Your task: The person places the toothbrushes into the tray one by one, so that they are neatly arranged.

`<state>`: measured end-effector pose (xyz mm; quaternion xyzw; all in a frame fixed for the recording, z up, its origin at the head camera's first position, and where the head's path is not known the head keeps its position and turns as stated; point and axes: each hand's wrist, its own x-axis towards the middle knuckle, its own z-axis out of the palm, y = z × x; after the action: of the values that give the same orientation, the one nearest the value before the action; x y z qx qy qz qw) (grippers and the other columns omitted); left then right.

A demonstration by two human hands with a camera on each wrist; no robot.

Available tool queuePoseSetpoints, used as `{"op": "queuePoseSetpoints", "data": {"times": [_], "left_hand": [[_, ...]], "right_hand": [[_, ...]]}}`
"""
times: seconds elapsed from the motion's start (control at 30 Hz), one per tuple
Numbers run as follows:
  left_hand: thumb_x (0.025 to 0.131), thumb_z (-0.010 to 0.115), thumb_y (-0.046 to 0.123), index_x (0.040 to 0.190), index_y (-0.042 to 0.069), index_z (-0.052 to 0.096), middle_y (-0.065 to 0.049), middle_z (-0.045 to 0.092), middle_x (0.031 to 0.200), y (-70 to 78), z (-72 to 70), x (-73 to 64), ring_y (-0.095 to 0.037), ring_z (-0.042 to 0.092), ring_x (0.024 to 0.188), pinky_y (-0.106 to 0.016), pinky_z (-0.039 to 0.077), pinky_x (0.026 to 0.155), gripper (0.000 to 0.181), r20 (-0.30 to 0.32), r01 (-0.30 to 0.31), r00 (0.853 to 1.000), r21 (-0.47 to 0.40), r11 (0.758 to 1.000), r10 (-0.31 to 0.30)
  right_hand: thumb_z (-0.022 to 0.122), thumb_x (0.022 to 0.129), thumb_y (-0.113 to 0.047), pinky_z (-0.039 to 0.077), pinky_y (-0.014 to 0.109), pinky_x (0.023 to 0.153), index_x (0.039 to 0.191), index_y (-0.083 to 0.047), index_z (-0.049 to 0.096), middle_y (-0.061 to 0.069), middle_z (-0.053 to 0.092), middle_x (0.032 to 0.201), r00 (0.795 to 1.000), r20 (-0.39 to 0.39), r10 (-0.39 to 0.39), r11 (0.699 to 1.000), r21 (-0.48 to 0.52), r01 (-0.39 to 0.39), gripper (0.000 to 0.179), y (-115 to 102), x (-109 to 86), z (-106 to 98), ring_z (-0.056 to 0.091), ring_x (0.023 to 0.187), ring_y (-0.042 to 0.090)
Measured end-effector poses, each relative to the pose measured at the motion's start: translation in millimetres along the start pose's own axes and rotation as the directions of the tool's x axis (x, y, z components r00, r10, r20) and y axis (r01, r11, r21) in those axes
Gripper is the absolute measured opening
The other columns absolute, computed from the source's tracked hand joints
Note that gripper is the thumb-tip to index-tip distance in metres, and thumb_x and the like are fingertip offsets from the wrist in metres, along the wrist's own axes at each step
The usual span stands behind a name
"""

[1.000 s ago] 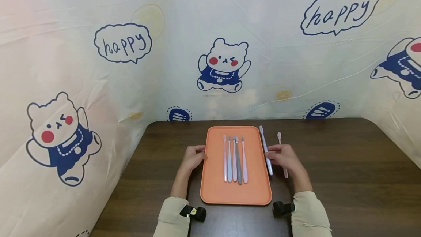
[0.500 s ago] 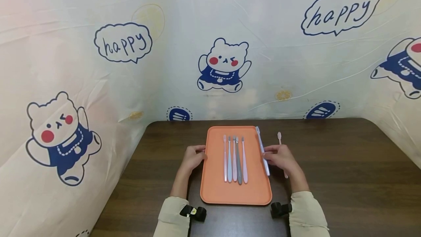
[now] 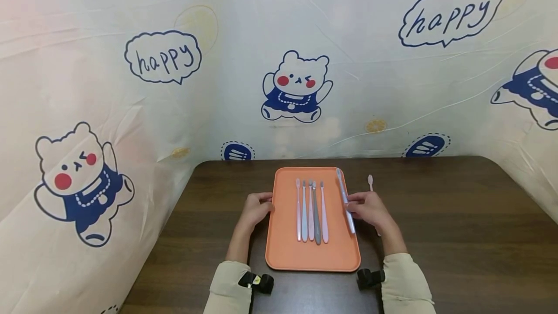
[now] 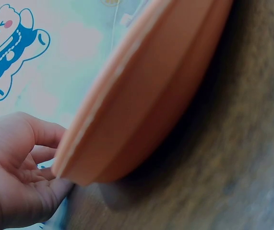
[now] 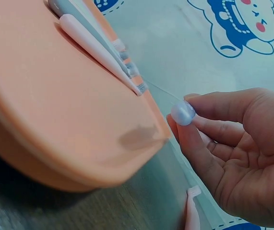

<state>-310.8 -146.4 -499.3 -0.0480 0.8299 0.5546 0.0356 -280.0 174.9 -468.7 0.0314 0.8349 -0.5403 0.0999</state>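
Observation:
My right hand [image 3: 369, 210] pinches a pale blue-lavender toothbrush [image 3: 342, 187] between thumb and fingers, over the right rim of the orange tray [image 3: 283, 256]. In the right wrist view the rounded handle end of this toothbrush [image 5: 183, 113] points at the camera, apart from the tray. At the tray's left edge, my left hand [image 3: 256, 210] holds the rim, as the left wrist view of that hand [image 4: 19, 167] also shows. Several toothbrushes lie side by side on the tray, among them a grey one [image 3: 317, 222] and a pink one [image 3: 324, 217].
One more pink toothbrush [image 3: 370, 181] lies on the dark wooden table [image 3: 457, 217], right of the tray and partly hidden by my right hand. A printed cloth sheet [image 3: 296, 23] hangs behind and beside the table.
My right hand has moved left with the blue-lavender toothbrush, from beside the tray to over its right rim. The left hand and the tray have stayed put.

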Motion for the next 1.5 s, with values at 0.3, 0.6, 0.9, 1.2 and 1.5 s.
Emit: {"op": "queuePoseSetpoints", "data": {"times": [0.3,0.6,0.9,1.2,1.5], "left_hand": [[0.078,0.061,-0.003,0.127,-0.006,0.068,-0.022,0.069,0.119,-0.4,-0.6,2.0,-0.024,0.063,0.103,-0.026,0.053,0.076,0.049,-0.001,-0.003,1.0,-0.002,1.0,0.003],[0.078,0.063,-0.002,0.126,-0.005,0.069,-0.021,0.07,0.119,-1.0,-1.4,2.9,-0.024,0.063,0.104,-0.028,0.054,0.078,0.049,-0.004,-0.004,1.0,0.008,1.0,0.004],[0.079,0.063,-0.002,0.125,-0.005,0.069,-0.021,0.07,0.118,1.6,-0.9,4.1,-0.024,0.062,0.102,-0.028,0.054,0.078,0.047,-0.005,-0.004,1.0,0.008,1.0,0.004],[0.078,0.062,-0.003,0.125,-0.005,0.069,-0.021,0.07,0.119,0.4,-0.7,6.8,-0.024,0.063,0.103,-0.028,0.054,0.077,0.048,0.002,-0.01,1.0,0.004,1.0,0.01],[0.078,0.062,-0.003,0.127,-0.005,0.068,-0.021,0.069,0.119,-0.4,-2.8,7.9,-0.023,0.063,0.102,-0.027,0.054,0.077,0.049,0.007,-0.007,1.0,-0.005,1.0,0.007]], "right_hand": [[0.066,0.094,-0.008,0.062,0.041,0.085,0.127,0.012,0.063,0.031,0.067,0.122,1.0,-0.024,-0.001,1.0,-0.024,0.0,0.039,-3.7,0.5,4.5,0.072,0.096,0.023],[0.065,0.094,-0.007,0.062,0.041,0.08,0.126,0.014,0.063,0.032,0.067,0.119,1.0,-0.01,-0.024,0.999,-0.026,0.023,0.038,-7.1,0.0,11.3,0.072,0.091,0.024],[0.066,0.093,-0.007,0.062,0.037,0.076,0.123,0.013,0.064,0.028,0.069,0.114,1.0,-0.015,-0.008,0.999,-0.042,0.007,0.037,-11.3,0.3,14.1,0.07,0.086,0.018],[0.066,0.091,-0.006,0.059,0.03,0.07,0.12,0.012,0.067,0.026,0.071,0.109,0.999,-0.023,-0.039,0.996,-0.076,0.037,0.034,-15.4,-0.5,22.8,0.066,0.081,0.014],[0.069,0.089,-0.004,0.06,0.03,0.069,0.115,0.012,0.07,0.023,0.074,0.1,0.998,-0.05,-0.037,0.995,-0.09,0.033,0.031,-18.1,3.3,34.8,0.069,0.079,0.015]]}}
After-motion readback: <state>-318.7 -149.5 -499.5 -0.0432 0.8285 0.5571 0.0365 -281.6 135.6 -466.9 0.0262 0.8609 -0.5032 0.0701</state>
